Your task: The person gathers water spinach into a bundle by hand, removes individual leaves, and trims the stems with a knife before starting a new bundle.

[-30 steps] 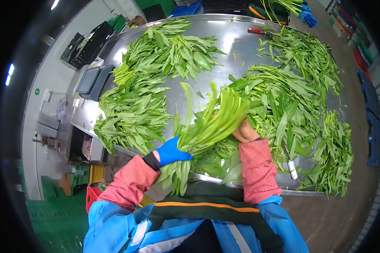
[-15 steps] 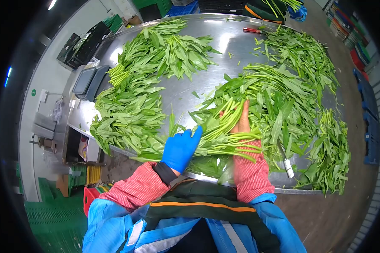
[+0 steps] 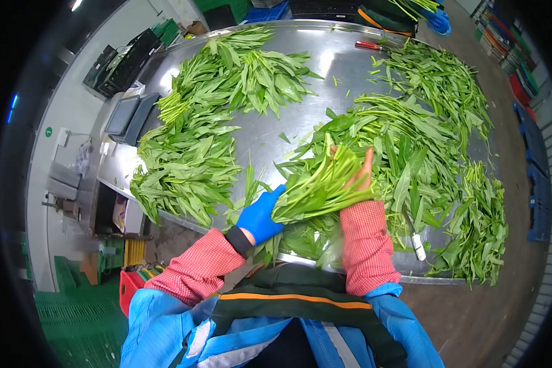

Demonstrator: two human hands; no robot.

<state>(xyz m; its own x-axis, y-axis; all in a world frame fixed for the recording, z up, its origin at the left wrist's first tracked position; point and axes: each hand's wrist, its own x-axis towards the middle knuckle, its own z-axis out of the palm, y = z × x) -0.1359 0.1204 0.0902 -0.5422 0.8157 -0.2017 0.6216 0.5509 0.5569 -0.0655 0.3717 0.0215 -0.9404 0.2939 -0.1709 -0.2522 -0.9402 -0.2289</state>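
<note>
A bunch of water spinach is held between both hands above the near edge of the metal table. My left hand, in a blue glove, grips its leafy end from the left. At the stem end, my bare right hand has the stems in its grasp, thumb pointing up; its other fingers are mostly hidden behind the stems. Right of the bunch spreads a large heap of loose water spinach. A knife with a white handle lies beside that heap, to the right of my right forearm.
Laid-out water spinach bunches cover the table's left side. A red-handled knife lies near the far edge of the metal table. A grey device with a screen stands at the left. Another person's blue-gloved hand shows beyond the table.
My left hand has shifted slightly right and up along the bunch, lifting its leafy end. The stems are now steeper and bunched closer; my right hand has moved slightly right.
</note>
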